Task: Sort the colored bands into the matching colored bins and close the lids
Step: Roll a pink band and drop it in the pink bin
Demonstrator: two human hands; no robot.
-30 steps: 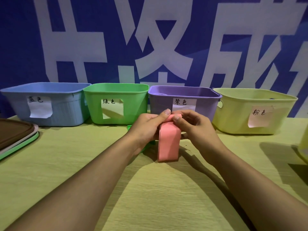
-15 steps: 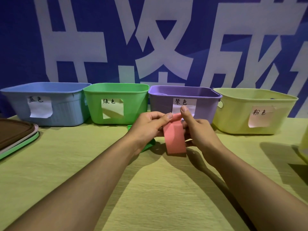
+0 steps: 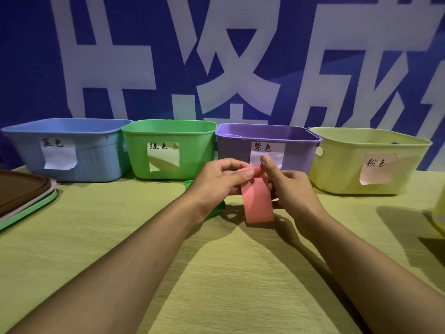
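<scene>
Pink band (image 3: 257,203), pinched at its top edge by left hand (image 3: 218,183) and right hand (image 3: 287,189) above the surface before the purple bin (image 3: 267,150), hangs limp: probably light, soft, best gripped by the top fold.

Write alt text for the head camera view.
Both hands, left hand and right hand, pinch a pink band above a table. Behind stand open blue, green, purple and yellow bins.
</scene>
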